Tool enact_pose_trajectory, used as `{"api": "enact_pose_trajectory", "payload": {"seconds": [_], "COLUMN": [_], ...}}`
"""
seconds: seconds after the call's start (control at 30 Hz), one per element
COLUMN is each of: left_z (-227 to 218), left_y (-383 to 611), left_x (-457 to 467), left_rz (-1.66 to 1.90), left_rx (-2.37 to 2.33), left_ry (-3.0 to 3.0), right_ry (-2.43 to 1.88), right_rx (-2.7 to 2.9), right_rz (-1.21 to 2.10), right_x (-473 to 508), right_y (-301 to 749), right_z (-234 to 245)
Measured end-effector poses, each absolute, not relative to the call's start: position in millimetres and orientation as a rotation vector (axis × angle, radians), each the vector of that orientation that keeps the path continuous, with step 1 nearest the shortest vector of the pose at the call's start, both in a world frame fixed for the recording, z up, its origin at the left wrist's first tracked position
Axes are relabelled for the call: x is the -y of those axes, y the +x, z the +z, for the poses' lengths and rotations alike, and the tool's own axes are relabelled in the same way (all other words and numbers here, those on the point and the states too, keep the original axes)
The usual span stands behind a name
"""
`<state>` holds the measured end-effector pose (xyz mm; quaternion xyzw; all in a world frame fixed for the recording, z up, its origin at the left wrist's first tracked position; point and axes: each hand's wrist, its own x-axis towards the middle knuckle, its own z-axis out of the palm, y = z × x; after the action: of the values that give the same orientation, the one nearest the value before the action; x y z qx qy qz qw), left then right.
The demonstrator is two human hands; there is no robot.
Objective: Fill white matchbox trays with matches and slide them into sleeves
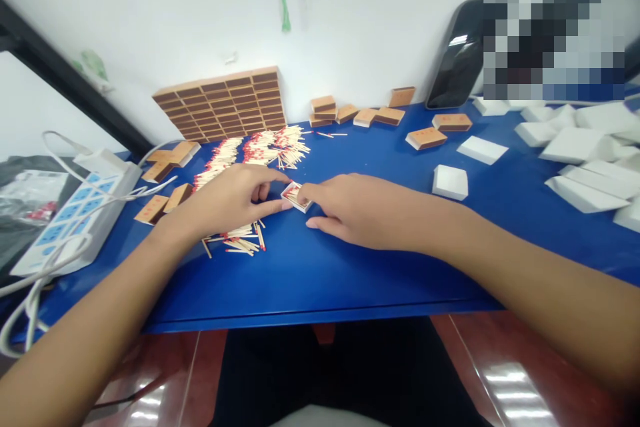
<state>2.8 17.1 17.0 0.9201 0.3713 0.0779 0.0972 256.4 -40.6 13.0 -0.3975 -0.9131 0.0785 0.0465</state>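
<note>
A small open matchbox tray (296, 196) with red-tipped matches in it sits on the blue table (350, 280), pinched between both hands. My left hand (227, 203) grips its left side with thumb and fingers closed. My right hand (353, 208) holds its right end, fingers curled. Loose matches (240, 243) lie under and beside my left hand. A larger heap of matches (260, 147) spreads behind the hands.
A stacked wall of matchboxes (223, 103) stands at the back. Loose brown boxes (360, 113) and white inner trays (450, 181) lie scattered, with many white trays (585, 153) at right. A power strip (75, 213) with cables lies at left. A dark object (457, 57) leans on the wall.
</note>
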Motion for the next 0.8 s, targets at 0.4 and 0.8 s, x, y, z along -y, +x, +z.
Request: {"api": "enact_pose_trajectory", "payload": {"seconds": [0.4, 0.8], "left_z": [14.3, 13.2], "left_y": [3.5, 5.3], "left_x": [-17.9, -17.4], "left_rz": [0.248, 0.239], "left_rx": [-1.058, -1.050], "left_ry": [2.723, 2.748], "right_ry": [-1.224, -1.251], "right_rx": [2.788, 2.789], "right_rz": [0.250, 0.248], "right_x": [39.9, 42.2], "right_y": [255.8, 254.5], "right_z": [13.3, 17.7]}}
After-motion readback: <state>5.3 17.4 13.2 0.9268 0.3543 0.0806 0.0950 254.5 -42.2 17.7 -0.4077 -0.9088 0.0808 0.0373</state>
